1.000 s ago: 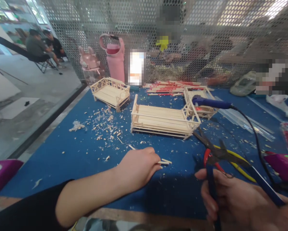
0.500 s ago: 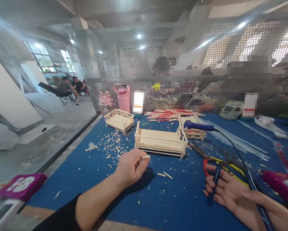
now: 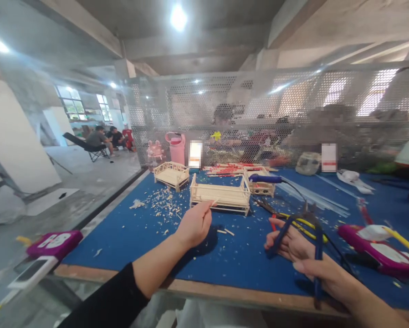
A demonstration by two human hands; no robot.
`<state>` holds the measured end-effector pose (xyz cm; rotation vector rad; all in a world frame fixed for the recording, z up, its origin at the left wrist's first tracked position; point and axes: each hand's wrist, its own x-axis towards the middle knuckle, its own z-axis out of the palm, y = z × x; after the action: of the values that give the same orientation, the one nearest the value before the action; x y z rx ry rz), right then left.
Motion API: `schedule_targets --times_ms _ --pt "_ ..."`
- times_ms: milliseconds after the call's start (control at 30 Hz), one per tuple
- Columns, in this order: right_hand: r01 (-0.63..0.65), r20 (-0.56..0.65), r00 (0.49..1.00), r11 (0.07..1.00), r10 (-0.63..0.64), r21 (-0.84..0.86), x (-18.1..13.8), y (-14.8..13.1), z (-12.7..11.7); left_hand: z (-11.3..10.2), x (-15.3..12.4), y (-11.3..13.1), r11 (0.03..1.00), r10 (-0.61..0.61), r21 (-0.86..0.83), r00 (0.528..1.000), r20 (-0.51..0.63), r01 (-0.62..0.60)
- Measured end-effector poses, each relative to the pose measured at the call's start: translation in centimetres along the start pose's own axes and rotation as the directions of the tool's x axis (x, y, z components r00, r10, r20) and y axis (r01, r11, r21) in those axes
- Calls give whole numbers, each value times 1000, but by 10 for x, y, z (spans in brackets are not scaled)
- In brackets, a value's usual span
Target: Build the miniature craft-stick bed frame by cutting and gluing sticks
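Observation:
My left hand (image 3: 193, 224) is raised over the blue mat (image 3: 132, 232), fingers pinched on a short wooden stick (image 3: 214, 202), just in front of a long stick-built bed frame (image 3: 220, 197). My right hand (image 3: 302, 255) is closed on blue-handled cutting pliers (image 3: 305, 230), their handles spread. Two loose stick pieces (image 3: 225, 232) lie on the mat between my hands.
A smaller stick frame (image 3: 171, 174) and a third one (image 3: 262, 184) stand further back, with a blue glue gun (image 3: 266, 179), red-and-wood sticks (image 3: 232, 169), yellow-handled pliers (image 3: 307, 223) and wood chips (image 3: 160, 207). Pink bottles (image 3: 177, 148) stand by a perforated screen; people sit beyond it. Purple devices (image 3: 54, 243) flank the mat.
My left hand picked a stick off the mat and lifted it toward the long frame. The pliers' handles opened in my right hand. The view tilted upward.

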<state>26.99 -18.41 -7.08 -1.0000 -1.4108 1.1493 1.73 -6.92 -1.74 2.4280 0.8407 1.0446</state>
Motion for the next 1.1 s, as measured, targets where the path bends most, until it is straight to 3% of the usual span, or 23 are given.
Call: schedule_targets --times_ms 133,300,367,433,533,700,1100 --pt "5 80 997 998 -1 -55 17 -29 4 -5 1 -8 995 -94 -39 994 -49 92" --pt "16 72 997 939 9 -343 57 -70 17 8 20 8 947 -196 -274 977 -82 167" --pt "1 25 1000 936 9 -353 67 -68 23 14 24 14 863 -305 -436 951 -45 256" --pt "-7 -38 999 930 -7 -368 70 -58 26 16 24 17 745 -393 -563 917 61 357" --pt "-2 -129 989 876 -69 -482 67 -41 24 12 19 18 616 -451 -654 877 165 440" --pt "-86 -146 989 771 -10 -631 62 -36 22 6 17 21 590 -402 -690 894 200 420" --pt "-56 -127 992 797 -26 -601 66 -26 26 20 12 14 698 -240 -604 920 309 385"
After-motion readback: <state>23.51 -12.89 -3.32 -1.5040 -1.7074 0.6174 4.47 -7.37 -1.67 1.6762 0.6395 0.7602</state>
